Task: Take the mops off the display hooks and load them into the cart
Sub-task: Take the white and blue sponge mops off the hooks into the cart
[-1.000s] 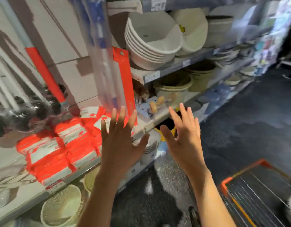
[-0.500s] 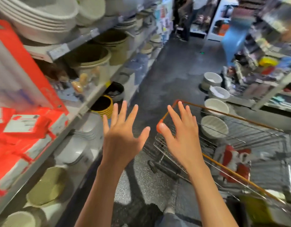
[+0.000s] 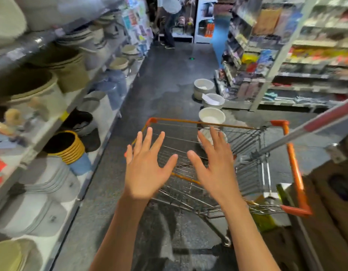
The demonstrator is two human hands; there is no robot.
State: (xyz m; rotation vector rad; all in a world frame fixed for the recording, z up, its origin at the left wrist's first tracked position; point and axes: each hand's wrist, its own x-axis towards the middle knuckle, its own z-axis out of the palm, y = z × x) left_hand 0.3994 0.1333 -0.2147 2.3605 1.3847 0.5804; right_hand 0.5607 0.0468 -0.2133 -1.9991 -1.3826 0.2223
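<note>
A wire shopping cart point(image 3: 293, 163) with orange rim edging stands in the aisle just ahead of me. A mop handle point(image 3: 298, 134), grey metal with a red section, slants out of the cart toward the upper right. My left hand point(image 3: 145, 169) and my right hand point(image 3: 216, 167) are both raised palm-forward over the cart's near left corner, fingers spread and straight, holding nothing. The display hooks and hanging mops are out of view.
Shelving with stacked basins, baskets and buckets point(image 3: 65, 147) runs along my left. White basins point(image 3: 211, 116) sit on the dark floor beyond the cart. Shelves of cloths point(image 3: 306, 71) fill the right. A person point(image 3: 169, 18) stands at the aisle's far end.
The view has swung right, from the mop display and orange packs to the aisle and cart. Both hands stayed spread and empty in front of me.
</note>
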